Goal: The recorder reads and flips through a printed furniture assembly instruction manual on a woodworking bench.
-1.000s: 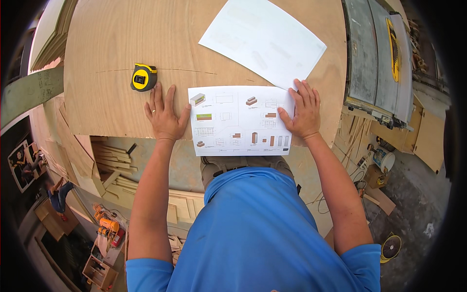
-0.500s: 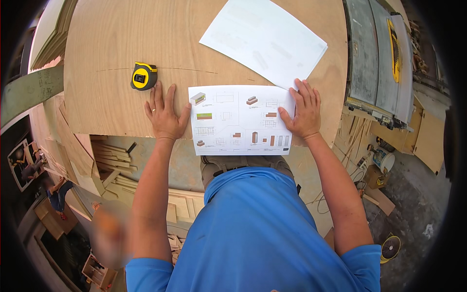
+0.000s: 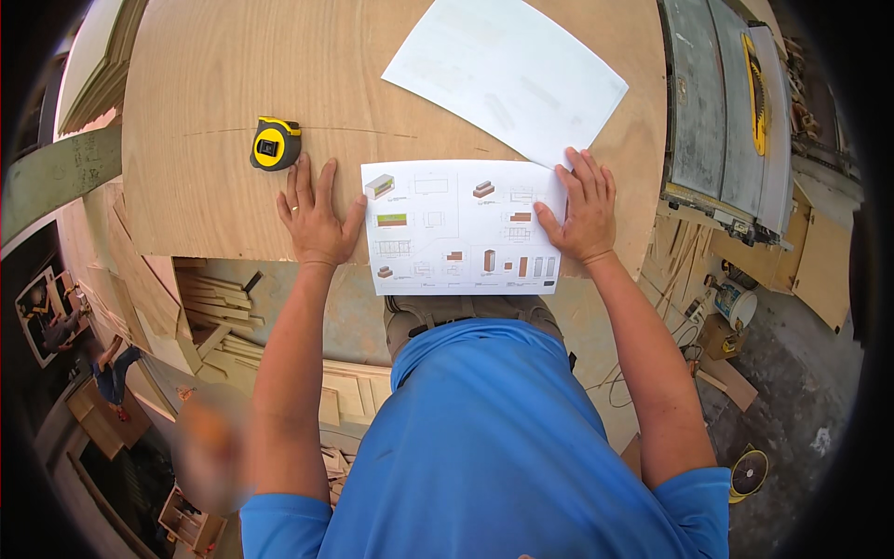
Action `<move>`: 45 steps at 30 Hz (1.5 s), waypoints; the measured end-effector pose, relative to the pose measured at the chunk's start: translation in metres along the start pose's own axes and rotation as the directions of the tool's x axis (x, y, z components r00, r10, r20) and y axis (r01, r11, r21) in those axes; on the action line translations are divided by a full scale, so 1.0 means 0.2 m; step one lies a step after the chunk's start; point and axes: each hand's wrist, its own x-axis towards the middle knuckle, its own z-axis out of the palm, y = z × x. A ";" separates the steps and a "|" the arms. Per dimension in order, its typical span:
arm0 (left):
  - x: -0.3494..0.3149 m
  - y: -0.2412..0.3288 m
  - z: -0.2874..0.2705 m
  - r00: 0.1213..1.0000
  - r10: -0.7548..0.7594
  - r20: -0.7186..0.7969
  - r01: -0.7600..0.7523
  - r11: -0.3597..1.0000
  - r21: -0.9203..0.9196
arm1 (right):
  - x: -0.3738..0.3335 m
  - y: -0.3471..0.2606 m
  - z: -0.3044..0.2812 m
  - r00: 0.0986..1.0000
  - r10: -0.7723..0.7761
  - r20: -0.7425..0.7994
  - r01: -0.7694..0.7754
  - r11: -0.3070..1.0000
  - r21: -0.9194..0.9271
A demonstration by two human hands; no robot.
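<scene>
A printed sheet of furniture drawings [image 3: 438, 238] lies at the near edge of the plywood sheet [image 3: 205, 200], its lower part jutting out past that edge. My left hand [image 3: 318, 219] rests flat on the plywood, fingers spread, its thumb at the sheet's left edge. On the other side my right hand [image 3: 585, 210] lies with fingers stretched out, thumb over the sheet's right edge. Its fingertips reach the corner of a second, mostly white paper [image 3: 512, 79] farther off. Just beyond my left fingertips sits a yellow and black tape measure [image 3: 276, 144], beside a pencil line.
A table saw [image 3: 712, 112] with a yellow blade guard stands at the right. Stacked boards [image 3: 102, 61] rise at the far left. Wood strips [image 3: 219, 303] lie below the plywood. A white bucket [image 3: 736, 307] and a fan [image 3: 748, 473] are on the right floor. Another person [image 3: 114, 373] is at left.
Both hands stay nearly in place on the plywood. The drawing sheet and my right hand sit very slightly higher in view; nothing was picked up or let go.
</scene>
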 end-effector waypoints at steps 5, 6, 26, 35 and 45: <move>0.00 0.00 -0.01 1.000 0.003 -0.011 -0.003 1.000 0.001 | 0.01 0.00 0.00 1.000 -0.006 -0.009 0.006 1.000 0.003; 0.00 0.01 -0.01 1.000 0.002 -0.009 -0.002 1.000 -0.006 | 0.00 0.00 0.00 1.000 -0.007 -0.006 0.007 1.000 0.002; 0.01 0.00 0.00 1.000 -0.007 0.006 0.007 1.000 -0.010 | 0.00 0.00 0.00 1.000 0.013 -0.001 -0.013 1.000 -0.003; 0.00 0.01 -0.01 1.000 -0.009 -0.001 0.009 1.000 -0.018 | 0.00 0.00 0.00 1.000 0.016 0.012 -0.016 1.000 -0.007; 0.00 0.01 0.00 1.000 -0.009 0.006 0.009 1.000 -0.003 | 0.00 0.00 0.00 1.000 0.009 0.017 -0.009 1.000 -0.003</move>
